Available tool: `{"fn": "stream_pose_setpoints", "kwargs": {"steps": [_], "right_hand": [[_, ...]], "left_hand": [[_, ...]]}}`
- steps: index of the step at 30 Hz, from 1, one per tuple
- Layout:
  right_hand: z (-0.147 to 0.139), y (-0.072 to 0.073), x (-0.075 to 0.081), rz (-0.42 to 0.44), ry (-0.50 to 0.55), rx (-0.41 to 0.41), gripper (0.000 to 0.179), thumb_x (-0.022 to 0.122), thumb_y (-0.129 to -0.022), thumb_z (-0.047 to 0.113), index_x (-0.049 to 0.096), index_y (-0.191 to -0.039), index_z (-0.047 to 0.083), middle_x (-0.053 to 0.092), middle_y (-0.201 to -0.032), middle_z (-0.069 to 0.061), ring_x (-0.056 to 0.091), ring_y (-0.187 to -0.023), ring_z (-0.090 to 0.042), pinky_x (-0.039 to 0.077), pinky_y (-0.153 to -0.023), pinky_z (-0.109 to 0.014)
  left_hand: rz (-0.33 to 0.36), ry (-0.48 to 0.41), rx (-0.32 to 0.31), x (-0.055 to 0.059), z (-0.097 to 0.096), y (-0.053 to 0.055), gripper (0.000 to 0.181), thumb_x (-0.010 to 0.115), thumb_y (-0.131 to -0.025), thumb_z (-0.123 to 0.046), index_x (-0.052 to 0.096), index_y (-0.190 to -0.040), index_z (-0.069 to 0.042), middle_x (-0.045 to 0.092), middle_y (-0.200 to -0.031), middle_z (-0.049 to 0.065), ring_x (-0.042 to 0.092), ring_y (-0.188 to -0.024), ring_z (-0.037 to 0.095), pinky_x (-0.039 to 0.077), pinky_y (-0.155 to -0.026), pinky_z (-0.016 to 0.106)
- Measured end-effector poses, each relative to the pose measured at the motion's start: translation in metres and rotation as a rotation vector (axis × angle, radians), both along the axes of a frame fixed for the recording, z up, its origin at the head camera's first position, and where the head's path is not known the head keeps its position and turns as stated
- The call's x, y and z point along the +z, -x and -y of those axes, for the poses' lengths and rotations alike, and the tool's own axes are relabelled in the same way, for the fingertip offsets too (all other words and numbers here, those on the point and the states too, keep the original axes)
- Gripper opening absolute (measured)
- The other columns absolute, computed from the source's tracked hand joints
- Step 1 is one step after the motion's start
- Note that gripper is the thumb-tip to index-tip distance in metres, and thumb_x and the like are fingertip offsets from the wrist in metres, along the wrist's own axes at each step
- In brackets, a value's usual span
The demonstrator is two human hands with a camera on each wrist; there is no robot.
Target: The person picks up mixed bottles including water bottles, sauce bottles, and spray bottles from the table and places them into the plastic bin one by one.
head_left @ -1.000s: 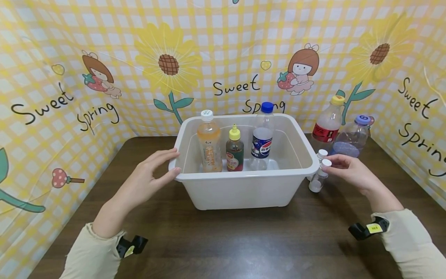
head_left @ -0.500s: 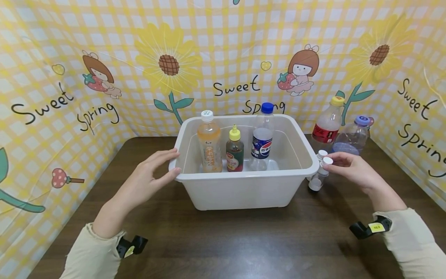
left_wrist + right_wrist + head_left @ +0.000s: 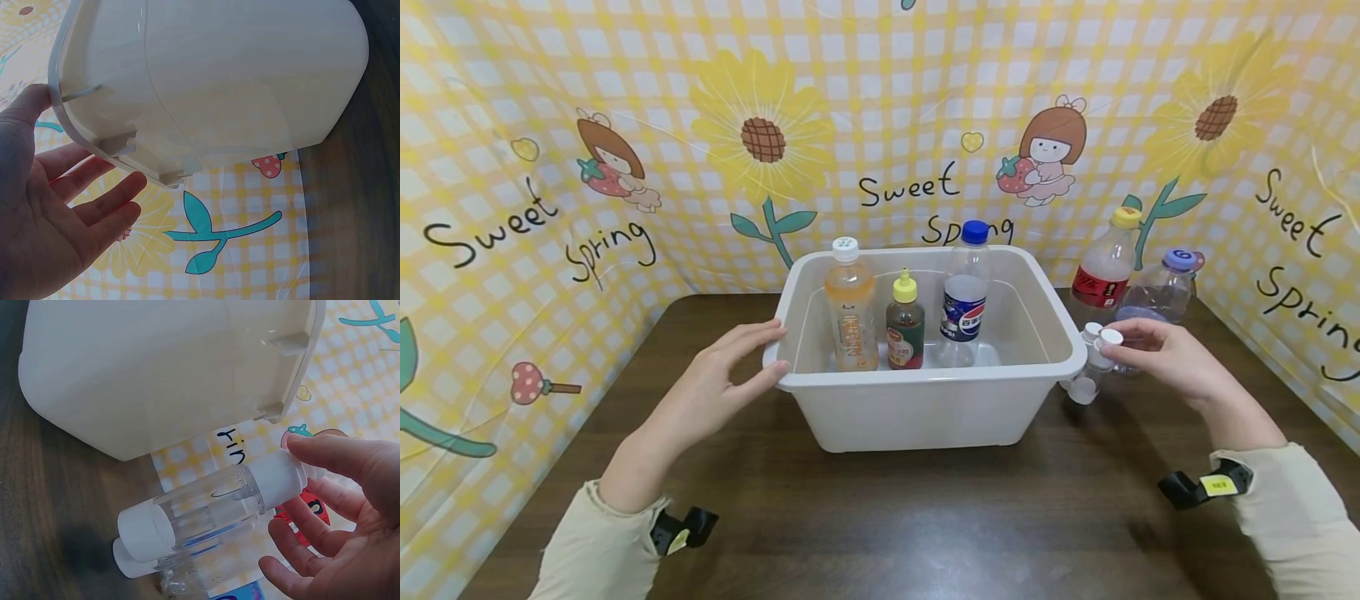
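My left hand (image 3: 722, 367) touches the left rim of a white plastic tub (image 3: 917, 408), thumb at the front corner, fingers farther back and fairly straight. In the left wrist view, some fingertips are hidden behind the rim. Right of the tub, my right hand (image 3: 1165, 358) pinches the white cap of a small clear bottle (image 3: 209, 509) with a white base. A similar small bottle (image 3: 131, 559) stands close beside it, partly hidden. Inside the tub stand an orange drink bottle (image 3: 850, 312), a dark sauce bottle (image 3: 906, 325) with a yellow nozzle cap, and a blue-capped Pepsi bottle (image 3: 964, 312).
Behind the small bottles stand a yellow-capped bottle (image 3: 1101, 283) with a red label and a wide clear bottle (image 3: 1157, 292) with a purple cap. All sits on a dark wood table (image 3: 880, 525). A yellow checked cloth (image 3: 865, 100) hangs along the back and sides.
My right hand has shifted slightly right and away from me, and the small bottle has moved up a little with it. The left hand and tub stay put.
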State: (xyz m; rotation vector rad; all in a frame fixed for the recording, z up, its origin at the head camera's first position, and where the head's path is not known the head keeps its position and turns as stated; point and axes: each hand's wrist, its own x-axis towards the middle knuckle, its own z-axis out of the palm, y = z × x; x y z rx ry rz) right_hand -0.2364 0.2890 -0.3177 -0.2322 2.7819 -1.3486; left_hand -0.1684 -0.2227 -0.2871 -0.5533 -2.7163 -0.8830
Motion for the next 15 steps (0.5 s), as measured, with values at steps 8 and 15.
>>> {"fn": "stream_pose_setpoints", "kwargs": {"steps": [8,15], "right_hand": [[-0.002,0.0,0.006,-0.008,-0.039,-0.016,0.033,0.065,-0.087,0.031,0.057,-0.113,0.011,0.058,-0.085,0.029,0.054,-0.08,0.007,0.047,-0.071,-0.02],[-0.002,-0.001,0.012,-0.032,-0.031,-0.028,0.022,0.065,-0.088,0.029,0.059,-0.107,0.02,0.058,-0.081,0.031,0.055,-0.079,0.01,0.044,-0.073,-0.021]], "left_hand": [[0.001,-0.005,-0.003,0.0,0.0,0.0,0.048,0.058,-0.092,-0.033,0.05,-0.134,-0.01,0.045,-0.143,0.008,0.042,-0.132,0.03,0.035,-0.104,0.054],[-0.002,-0.007,-0.005,0.0,0.0,0.0,0.048,0.058,-0.092,-0.033,0.05,-0.134,-0.01,0.045,-0.143,0.009,0.042,-0.132,0.031,0.036,-0.103,0.054]]}}
